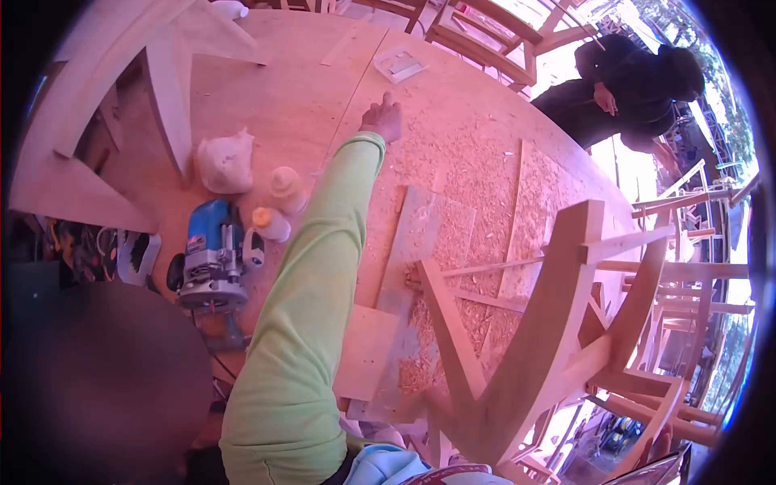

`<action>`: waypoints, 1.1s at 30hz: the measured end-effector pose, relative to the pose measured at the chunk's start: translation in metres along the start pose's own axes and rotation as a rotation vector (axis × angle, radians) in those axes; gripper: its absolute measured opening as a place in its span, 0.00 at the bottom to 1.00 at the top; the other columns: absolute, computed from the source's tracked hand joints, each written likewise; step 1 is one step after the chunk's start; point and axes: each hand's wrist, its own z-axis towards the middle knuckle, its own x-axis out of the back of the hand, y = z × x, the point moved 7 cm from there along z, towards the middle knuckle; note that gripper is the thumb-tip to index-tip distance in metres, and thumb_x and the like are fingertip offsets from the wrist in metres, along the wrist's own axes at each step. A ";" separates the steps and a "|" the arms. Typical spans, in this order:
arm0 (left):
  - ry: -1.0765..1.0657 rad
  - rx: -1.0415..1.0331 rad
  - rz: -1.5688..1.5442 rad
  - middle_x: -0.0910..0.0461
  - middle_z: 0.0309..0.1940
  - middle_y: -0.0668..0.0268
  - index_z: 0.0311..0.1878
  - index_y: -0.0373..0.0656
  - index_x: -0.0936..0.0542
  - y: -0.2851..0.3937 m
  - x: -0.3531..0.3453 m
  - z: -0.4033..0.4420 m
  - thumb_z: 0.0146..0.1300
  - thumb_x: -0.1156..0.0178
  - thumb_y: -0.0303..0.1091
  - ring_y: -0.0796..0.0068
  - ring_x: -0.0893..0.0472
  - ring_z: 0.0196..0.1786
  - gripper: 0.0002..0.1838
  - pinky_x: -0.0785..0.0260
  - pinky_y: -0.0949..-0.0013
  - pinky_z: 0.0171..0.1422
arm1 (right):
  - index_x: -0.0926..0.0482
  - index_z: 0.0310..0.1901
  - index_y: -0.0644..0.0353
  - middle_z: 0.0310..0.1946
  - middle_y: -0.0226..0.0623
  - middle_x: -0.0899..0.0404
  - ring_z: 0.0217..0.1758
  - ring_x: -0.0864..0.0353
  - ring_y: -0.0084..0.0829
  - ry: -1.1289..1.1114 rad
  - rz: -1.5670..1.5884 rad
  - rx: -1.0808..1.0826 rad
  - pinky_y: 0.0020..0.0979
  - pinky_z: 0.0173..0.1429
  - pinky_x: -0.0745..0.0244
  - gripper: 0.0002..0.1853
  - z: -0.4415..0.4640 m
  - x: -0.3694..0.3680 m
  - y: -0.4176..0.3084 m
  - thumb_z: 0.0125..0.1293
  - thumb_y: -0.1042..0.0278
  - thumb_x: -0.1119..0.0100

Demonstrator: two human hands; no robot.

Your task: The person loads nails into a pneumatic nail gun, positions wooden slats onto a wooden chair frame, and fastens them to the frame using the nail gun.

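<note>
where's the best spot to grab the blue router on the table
Probably take the router by its blue housing, from above or from picture left: it seems to stand on its metal base with that thick housing upward, while the orange-capped bottle sits close on its right.

The left arm (311, 275) stretches out over the tabletop (283, 81), running nearly straight from the person's body at the near edge toward the far edge. A long pale green sleeve covers it, creased across the middle and loosely bunched lower down, ending in a cuff (368, 140) at the wrist. Beyond that the left hand (383, 119) is bare, well out toward the far edge, its fingers partly bent and at least one pointing forward. Whether the fingertips touch the surface cannot be told.
</note>
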 end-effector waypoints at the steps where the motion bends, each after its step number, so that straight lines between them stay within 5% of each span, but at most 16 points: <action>1: 0.022 -0.012 0.010 0.39 0.77 0.49 0.66 0.40 0.22 0.001 -0.001 0.011 0.65 0.39 0.32 0.41 0.22 0.68 0.25 0.22 0.44 0.68 | 0.29 0.72 0.65 0.71 0.50 0.27 0.76 0.28 0.43 -0.006 -0.018 0.003 0.50 0.81 0.39 0.40 0.002 -0.005 -0.002 0.81 0.33 0.65; 10: 0.048 -0.030 0.016 0.51 0.85 0.51 0.69 0.48 0.23 0.001 -0.030 0.110 0.65 0.39 0.32 0.42 0.22 0.69 0.27 0.24 0.43 0.70 | 0.28 0.72 0.66 0.71 0.51 0.27 0.75 0.28 0.45 -0.039 -0.128 -0.015 0.50 0.79 0.37 0.39 0.015 -0.026 -0.003 0.80 0.35 0.61; 14: -0.003 0.030 0.092 0.43 0.82 0.50 0.68 0.43 0.21 0.000 -0.029 0.129 0.66 0.39 0.32 0.44 0.20 0.67 0.26 0.22 0.47 0.69 | 0.28 0.72 0.66 0.71 0.52 0.27 0.75 0.28 0.45 -0.039 -0.152 -0.018 0.50 0.78 0.36 0.38 0.018 -0.031 -0.002 0.79 0.36 0.59; 20: -0.078 -0.159 0.395 0.16 0.60 0.52 0.54 0.42 0.11 0.038 -0.030 0.062 0.64 0.35 0.33 0.48 0.15 0.62 0.17 0.18 0.51 0.62 | 0.28 0.72 0.66 0.70 0.52 0.27 0.75 0.28 0.46 -0.066 -0.176 -0.036 0.50 0.77 0.34 0.38 0.015 -0.031 -0.005 0.79 0.38 0.56; 23: -0.331 -0.298 0.416 0.11 0.48 0.51 0.51 0.40 0.11 0.052 -0.038 -0.002 0.62 0.37 0.31 0.55 0.12 0.55 0.15 0.16 0.53 0.56 | 0.28 0.71 0.66 0.70 0.53 0.27 0.75 0.28 0.47 -0.068 -0.171 -0.024 0.50 0.76 0.34 0.37 0.011 -0.022 -0.008 0.78 0.38 0.54; 26: -0.680 -0.252 0.388 0.11 0.39 0.50 0.48 0.36 0.12 0.065 -0.008 -0.091 0.61 0.40 0.28 0.59 0.09 0.45 0.15 0.16 0.54 0.47 | 0.28 0.71 0.67 0.70 0.53 0.26 0.75 0.28 0.47 -0.073 -0.165 -0.010 0.50 0.75 0.33 0.37 0.004 -0.008 -0.012 0.78 0.39 0.53; 27: -0.837 -0.113 0.150 0.12 0.34 0.51 0.46 0.32 0.13 0.048 -0.018 -0.102 0.61 0.43 0.26 0.59 0.10 0.36 0.14 0.18 0.56 0.39 | 0.27 0.71 0.67 0.70 0.53 0.26 0.75 0.28 0.47 -0.075 -0.158 -0.006 0.50 0.75 0.32 0.37 0.002 -0.003 -0.012 0.77 0.39 0.52; 30: -0.779 -0.072 0.138 0.12 0.33 0.52 0.45 0.31 0.16 0.032 -0.008 -0.109 0.66 0.42 0.27 0.62 0.12 0.27 0.10 0.16 0.63 0.30 | 0.27 0.71 0.67 0.70 0.54 0.26 0.74 0.27 0.48 -0.088 -0.148 0.000 0.50 0.75 0.32 0.37 -0.004 0.010 -0.015 0.77 0.40 0.51; 33: -0.616 -0.048 0.123 0.12 0.33 0.52 0.48 0.31 0.15 0.012 -0.011 -0.112 0.64 0.42 0.28 0.61 0.11 0.30 0.14 0.16 0.60 0.36 | 0.27 0.71 0.67 0.70 0.54 0.26 0.74 0.27 0.48 -0.093 -0.132 0.006 0.50 0.74 0.31 0.37 -0.010 0.020 -0.019 0.77 0.41 0.49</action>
